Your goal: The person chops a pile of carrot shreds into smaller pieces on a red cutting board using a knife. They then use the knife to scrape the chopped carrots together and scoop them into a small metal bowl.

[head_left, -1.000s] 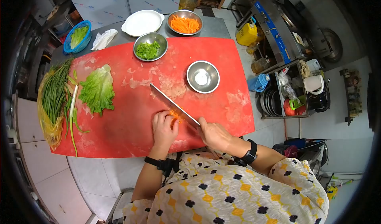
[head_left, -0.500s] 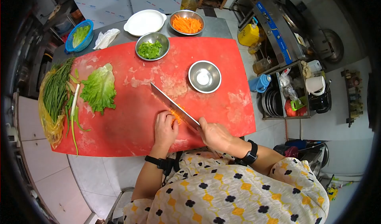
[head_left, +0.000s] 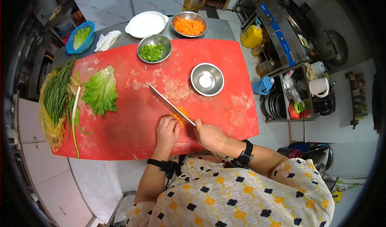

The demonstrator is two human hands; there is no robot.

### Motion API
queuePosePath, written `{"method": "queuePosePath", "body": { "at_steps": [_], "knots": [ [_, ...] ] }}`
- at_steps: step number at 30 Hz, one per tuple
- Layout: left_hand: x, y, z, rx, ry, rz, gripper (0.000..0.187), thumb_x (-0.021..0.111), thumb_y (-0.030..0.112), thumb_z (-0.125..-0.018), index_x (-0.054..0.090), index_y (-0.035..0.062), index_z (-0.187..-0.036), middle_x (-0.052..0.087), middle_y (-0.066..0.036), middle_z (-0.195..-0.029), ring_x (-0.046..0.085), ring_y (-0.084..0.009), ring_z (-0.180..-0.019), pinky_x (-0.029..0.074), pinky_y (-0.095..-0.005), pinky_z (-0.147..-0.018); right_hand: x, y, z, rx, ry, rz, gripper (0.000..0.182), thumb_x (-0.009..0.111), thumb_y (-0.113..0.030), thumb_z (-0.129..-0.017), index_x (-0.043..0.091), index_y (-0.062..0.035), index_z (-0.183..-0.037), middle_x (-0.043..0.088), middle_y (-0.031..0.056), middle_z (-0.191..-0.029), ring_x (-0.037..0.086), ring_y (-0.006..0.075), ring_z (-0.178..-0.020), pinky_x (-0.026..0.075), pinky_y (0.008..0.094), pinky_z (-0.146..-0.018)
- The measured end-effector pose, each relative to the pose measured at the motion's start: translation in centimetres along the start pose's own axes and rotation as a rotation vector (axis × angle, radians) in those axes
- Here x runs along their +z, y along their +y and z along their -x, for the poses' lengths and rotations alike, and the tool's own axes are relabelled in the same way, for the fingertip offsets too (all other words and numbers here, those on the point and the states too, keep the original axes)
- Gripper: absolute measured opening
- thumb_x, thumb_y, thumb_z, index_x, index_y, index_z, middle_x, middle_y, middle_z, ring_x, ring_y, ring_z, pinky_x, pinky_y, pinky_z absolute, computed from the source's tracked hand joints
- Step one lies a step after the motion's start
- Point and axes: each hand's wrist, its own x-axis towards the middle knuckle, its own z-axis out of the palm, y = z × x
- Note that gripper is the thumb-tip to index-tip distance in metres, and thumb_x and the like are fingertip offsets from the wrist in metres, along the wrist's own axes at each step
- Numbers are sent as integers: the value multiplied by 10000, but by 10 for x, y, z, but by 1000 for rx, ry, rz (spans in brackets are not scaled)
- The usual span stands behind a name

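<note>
My right hand (head_left: 210, 137) is wrapped around the handle of a broad kitchen knife (head_left: 169, 103), whose blade slants up and left over a red cutting board (head_left: 136, 136). Finely cut orange carrot (head_left: 183, 112) lies on both sides of the blade. With fingers curled, my left hand (head_left: 167, 131) presses on the carrot at the near side of the knife. Beyond the blade, to the right, stands a bare steel bowl (head_left: 207, 79). Another steel bowl (head_left: 155, 48) with chopped greens sits at the board's far edge.
A lettuce leaf (head_left: 99, 91), a scallion (head_left: 75, 110) and a bagged bunch of thin green stalks (head_left: 56, 94) lie on the left. Along the back are a blue basket (head_left: 89, 42), a white cloth (head_left: 107, 40), a white dish (head_left: 147, 24) and a bowl of carrot strips (head_left: 189, 25).
My right hand and the knife have shifted a little left, toward my left hand. More cut carrot shows on the blade's right side. My left hand has barely moved.
</note>
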Motion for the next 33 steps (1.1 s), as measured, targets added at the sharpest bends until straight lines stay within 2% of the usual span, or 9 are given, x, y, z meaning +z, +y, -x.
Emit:
{"method": "queuePosePath", "body": {
  "at_steps": [4,10,12,15,19,21,24,31,33],
  "knots": [
    [-1,-1,1,1,-2,35,128,692,13,-776,627,10,-886,609,-141,-996,597,-344,-963,512,-424,-849,-7,6,2,-44,58,-58,207,499,-161,-961,391,15,-957,599,278,-665,600,483,-640,462,548,-554],
    [1,-1,1,9,17,40,138,692,5,-769,626,11,-890,615,-143,-975,598,-344,-944,507,-419,-823,-24,-8,20,2,-33,-49,189,497,-140,-950,387,14,-951,604,274,-674,605,477,-638,465,546,-546],
    [1,-2,1,11,19,32,138,690,4,-770,622,11,-889,615,-143,-977,597,-344,-944,507,-419,-821,-25,-12,20,20,-96,23,142,432,-114,-947,418,24,-978,645,268,-725,645,454,-680,500,547,-583],
    [0,-1,1,15,25,29,138,689,4,-771,617,13,-888,614,-140,-979,592,-343,-950,504,-422,-824,-23,-19,16,26,-135,91,139,418,-77,-919,425,28,-1009,657,261,-741,659,441,-691,515,540,-597],
    [0,-2,3,2,-28,1,151,681,33,-796,632,16,-937,600,-139,-1020,583,-348,-989,508,-424,-860,-3,-11,2,1,-108,91,154,412,-55,-898,426,29,-1026,660,257,-743,665,431,-697,523,528,-603],
    [-2,-4,5,2,-29,-6,153,678,39,-802,632,15,-946,597,-139,-1027,580,-345,-996,507,-423,-864,4,-3,-3,-80,35,48,170,484,-134,-945,405,16,-959,621,250,-672,622,446,-622,488,525,-537],
    [-5,-2,5,-20,-98,-15,173,679,47,-803,628,12,-965,586,-145,-1056,565,-351,-1025,498,-435,-883,-3,4,-2,-99,66,-15,187,501,-143,-951,398,13,-956,612,257,-671,609,458,-618,475,529,-534],
    [-15,8,0,92,-132,2,183,682,52,-797,620,17,-965,573,-155,-1073,543,-360,-1044,485,-452,-893,-24,-7,19,-12,3,-39,180,473,-145,-958,405,21,-943,621,270,-684,619,466,-652,475,546,-558],
    [-11,3,1,107,-131,-9,173,683,50,-794,620,18,-952,576,-151,-1061,548,-353,-1034,489,-444,-886,-21,-4,20,-24,12,-30,199,528,-129,-933,394,18,-942,599,263,-653,601,471,-620,462,535,-534]
  ]
}}
